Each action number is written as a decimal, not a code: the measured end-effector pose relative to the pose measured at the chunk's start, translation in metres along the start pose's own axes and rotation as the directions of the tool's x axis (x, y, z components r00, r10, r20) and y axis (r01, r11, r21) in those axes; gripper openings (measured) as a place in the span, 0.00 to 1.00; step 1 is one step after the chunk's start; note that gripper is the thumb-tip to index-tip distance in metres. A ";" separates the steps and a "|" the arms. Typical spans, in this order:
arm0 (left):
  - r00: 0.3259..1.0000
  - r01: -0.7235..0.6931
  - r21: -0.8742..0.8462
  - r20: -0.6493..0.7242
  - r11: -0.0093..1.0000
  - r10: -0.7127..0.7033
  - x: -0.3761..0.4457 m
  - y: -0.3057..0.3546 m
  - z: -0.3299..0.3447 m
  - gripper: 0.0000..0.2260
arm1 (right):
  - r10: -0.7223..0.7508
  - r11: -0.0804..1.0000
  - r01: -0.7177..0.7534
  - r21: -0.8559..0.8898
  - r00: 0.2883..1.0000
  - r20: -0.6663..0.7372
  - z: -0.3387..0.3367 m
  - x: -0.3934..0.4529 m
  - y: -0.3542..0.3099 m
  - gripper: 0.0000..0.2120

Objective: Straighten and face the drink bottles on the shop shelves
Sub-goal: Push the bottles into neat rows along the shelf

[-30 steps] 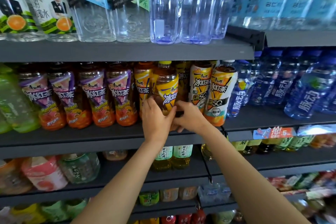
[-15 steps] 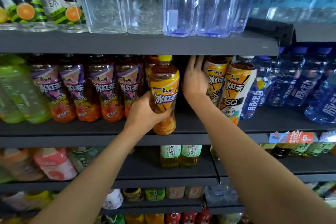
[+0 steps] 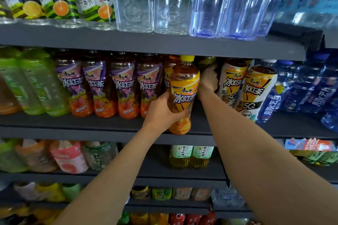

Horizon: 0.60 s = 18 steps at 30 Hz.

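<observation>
Gripping the yellow tea bottle [image 3: 183, 95] at the shelf [image 3: 91, 129] edge, your left hand [image 3: 164, 111] fronts it; your right hand [image 3: 208, 78], at 1 o'clock, reaches behind, grip hidden; rows remain.

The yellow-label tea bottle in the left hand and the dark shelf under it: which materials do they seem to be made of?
The tea bottle looks like clear plastic: amber drink shows through its glossy upper part, below a yellow cap. Its wrap looks like a shiny printed plastic film. The left hand grips its lower body. The shelf looks like metal painted matte dark grey, judging by its thin flat front edge, though the pictures cannot confirm this.
</observation>
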State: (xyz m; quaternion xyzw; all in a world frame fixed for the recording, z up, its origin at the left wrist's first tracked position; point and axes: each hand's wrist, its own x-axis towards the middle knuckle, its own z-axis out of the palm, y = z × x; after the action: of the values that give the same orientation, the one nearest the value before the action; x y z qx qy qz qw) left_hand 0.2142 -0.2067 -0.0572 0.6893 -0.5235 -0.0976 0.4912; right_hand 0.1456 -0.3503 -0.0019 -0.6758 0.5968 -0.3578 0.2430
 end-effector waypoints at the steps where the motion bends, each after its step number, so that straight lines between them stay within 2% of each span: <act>1: 1.000 0.000 -0.001 0.002 1.000 0.000 0.000 0.000 0.000 0.25 | 0.017 1.000 -0.017 0.017 1.000 0.001 0.001 0.000 0.001 0.22; 5: 1.000 -0.012 -0.003 0.008 1.000 0.012 0.000 -0.001 -0.002 0.24 | 0.013 0.998 -0.012 0.059 1.000 -0.009 0.003 -0.005 0.007 0.18; 9: 1.000 -0.015 -0.020 0.007 1.000 0.015 -0.001 -0.002 -0.001 0.23 | -0.157 0.988 0.156 -0.008 0.988 -0.015 0.006 -0.021 0.019 0.20; 11: 1.000 -0.022 -0.021 0.000 1.000 0.022 -0.001 -0.001 -0.001 0.23 | -0.193 0.981 0.193 0.011 0.981 0.001 0.009 -0.024 0.022 0.18; 14: 1.000 -0.014 -0.016 0.014 1.000 0.014 -0.002 0.000 -0.002 0.21 | -0.159 0.986 0.154 0.060 0.983 0.090 0.008 -0.024 0.027 0.17; 18: 0.999 -0.015 -0.013 0.035 1.000 0.016 -0.002 0.001 -0.003 0.21 | -0.072 0.980 0.011 0.196 0.949 0.307 0.005 -0.037 0.042 0.20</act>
State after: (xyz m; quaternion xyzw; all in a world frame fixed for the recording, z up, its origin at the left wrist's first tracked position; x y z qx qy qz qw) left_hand 0.2147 -0.2038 -0.0561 0.6802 -0.5369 -0.1094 0.4870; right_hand 0.1216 -0.3215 -0.0440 -0.7099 0.4990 -0.3073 0.3907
